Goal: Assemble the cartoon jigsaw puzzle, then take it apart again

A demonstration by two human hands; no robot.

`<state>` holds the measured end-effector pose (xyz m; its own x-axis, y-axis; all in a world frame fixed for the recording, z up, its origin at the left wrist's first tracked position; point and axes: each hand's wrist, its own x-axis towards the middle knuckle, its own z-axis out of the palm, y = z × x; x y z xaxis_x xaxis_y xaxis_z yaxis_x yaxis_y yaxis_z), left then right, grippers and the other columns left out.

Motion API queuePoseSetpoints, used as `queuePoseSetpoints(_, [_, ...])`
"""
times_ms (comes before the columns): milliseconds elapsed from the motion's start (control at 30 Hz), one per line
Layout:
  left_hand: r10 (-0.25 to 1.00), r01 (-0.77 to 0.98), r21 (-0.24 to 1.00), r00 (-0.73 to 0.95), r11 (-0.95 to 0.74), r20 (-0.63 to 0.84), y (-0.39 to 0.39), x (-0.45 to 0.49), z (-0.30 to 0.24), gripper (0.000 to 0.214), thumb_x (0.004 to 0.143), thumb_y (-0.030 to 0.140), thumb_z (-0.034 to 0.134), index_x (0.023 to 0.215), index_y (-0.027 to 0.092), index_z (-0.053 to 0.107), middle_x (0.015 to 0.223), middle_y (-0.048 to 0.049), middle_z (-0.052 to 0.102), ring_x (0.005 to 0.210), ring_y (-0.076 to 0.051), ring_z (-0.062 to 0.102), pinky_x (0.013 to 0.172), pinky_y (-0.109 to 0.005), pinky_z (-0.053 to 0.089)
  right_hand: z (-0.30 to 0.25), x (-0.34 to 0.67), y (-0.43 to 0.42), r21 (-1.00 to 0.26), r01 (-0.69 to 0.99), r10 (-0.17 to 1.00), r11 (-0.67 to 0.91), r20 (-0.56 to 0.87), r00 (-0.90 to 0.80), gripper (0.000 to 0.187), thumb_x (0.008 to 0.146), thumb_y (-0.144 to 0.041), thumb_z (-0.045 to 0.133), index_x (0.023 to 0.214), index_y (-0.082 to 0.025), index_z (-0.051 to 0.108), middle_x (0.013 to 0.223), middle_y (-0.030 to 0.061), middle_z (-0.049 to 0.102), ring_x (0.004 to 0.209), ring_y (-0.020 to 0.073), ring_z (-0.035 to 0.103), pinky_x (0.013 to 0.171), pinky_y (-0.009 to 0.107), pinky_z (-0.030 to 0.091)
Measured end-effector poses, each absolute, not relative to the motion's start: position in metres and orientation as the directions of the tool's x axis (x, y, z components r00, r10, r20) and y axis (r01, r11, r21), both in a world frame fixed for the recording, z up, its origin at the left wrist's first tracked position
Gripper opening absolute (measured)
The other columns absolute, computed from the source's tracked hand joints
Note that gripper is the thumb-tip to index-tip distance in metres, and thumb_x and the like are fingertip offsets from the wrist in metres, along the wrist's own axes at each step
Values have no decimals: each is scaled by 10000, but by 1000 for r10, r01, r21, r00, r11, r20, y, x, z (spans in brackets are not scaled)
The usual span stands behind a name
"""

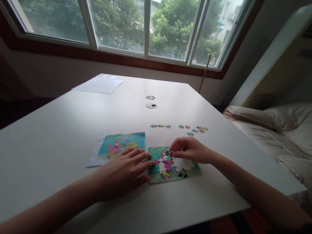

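Observation:
A partly filled jigsaw puzzle [154,177] lies on the white table, with white gaps in its middle and right side. My left hand [124,169] rests flat with fingers stretched out, its fingertips on the puzzle's left edge and its back covering part of a printed cartoon picture [113,146]. Over the upper middle of the puzzle, my right hand [193,150] is pinched, with a small puzzle piece [171,154] at its fingertips. That piece is mostly hidden by the fingers. Several loose puzzle pieces [201,131] lie scattered beyond the right hand.
A row of loose pieces [160,125] lies behind the puzzle. Farther back, the table [44,127] has two round cable-hole covers [151,105], and a sheet of paper [100,85] is at its far left corner. A light sofa [283,135] stands along the right.

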<state>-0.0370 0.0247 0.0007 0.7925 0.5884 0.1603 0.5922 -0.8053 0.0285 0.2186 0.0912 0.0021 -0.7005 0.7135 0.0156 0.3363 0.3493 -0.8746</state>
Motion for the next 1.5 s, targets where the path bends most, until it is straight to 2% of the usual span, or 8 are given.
queuePoseSetpoints(167, [591,594,27,792,-804,155,26,-37,-1,330,896,307,434,1218,240,458,1156,-77,544,1044,-265,488,884,-451,382,-3,219,91,-887,334,704,318,-15,-711,272,734,-351,642,912,-147,613,750,31,676,682,123,609,572,216,444])
queuePoseSetpoints(500, [587,593,11,796,-805,148,25,-37,2,321,903,311,426,1208,218,464,1164,-89,540,1046,-276,486,869,-453,389,1,208,75,-757,398,663,519,63,-746,258,767,-309,606,963,-148,656,791,47,685,679,126,596,591,218,439])
queuePoseSetpoints(800, [582,590,-8,798,-807,155,25,-37,0,322,908,329,415,1208,225,467,1158,-87,543,1039,-276,490,865,-450,394,0,206,74,-737,400,689,544,121,-715,199,770,-242,585,925,-158,676,853,49,702,779,148,624,679,233,458])
queuePoseSetpoints(933, [583,591,-3,797,-807,155,26,-37,-2,320,907,329,416,1204,223,470,1159,-85,540,1049,-280,480,872,-461,388,-2,204,74,-707,448,715,547,118,-689,212,765,-225,579,943,-161,675,779,35,697,685,128,607,612,214,440])
queuePoseSetpoints(1067, [587,595,2,793,-804,164,26,-37,-2,317,910,337,411,1200,226,473,1159,-82,541,1053,-276,478,877,-462,384,-2,203,74,-666,483,724,569,128,-678,255,766,-171,549,991,-168,668,776,30,690,677,118,587,621,213,424])
queuePoseSetpoints(1267, [586,594,0,793,-804,169,25,-37,-1,319,908,339,413,1198,224,481,1152,-87,546,1042,-273,487,871,-455,391,-1,204,73,-609,537,742,583,131,-657,204,773,-243,565,922,-176,688,763,31,681,628,110,546,568,209,389])
queuePoseSetpoints(1400, [592,598,7,792,-801,149,25,-37,0,325,901,324,428,1207,225,474,1152,-86,545,1037,-271,489,867,-456,395,3,206,74,-609,544,739,577,105,-666,203,797,-234,538,930,-164,674,673,11,656,564,92,524,533,198,376])
queuePoseSetpoints(1500, [593,597,13,793,-802,139,24,-36,1,324,902,326,424,1205,221,476,1148,-87,546,1037,-274,489,867,-463,395,4,208,76,-592,516,713,619,148,-685,185,797,-205,542,924,-159,668,700,18,645,616,100,550,582,204,412])
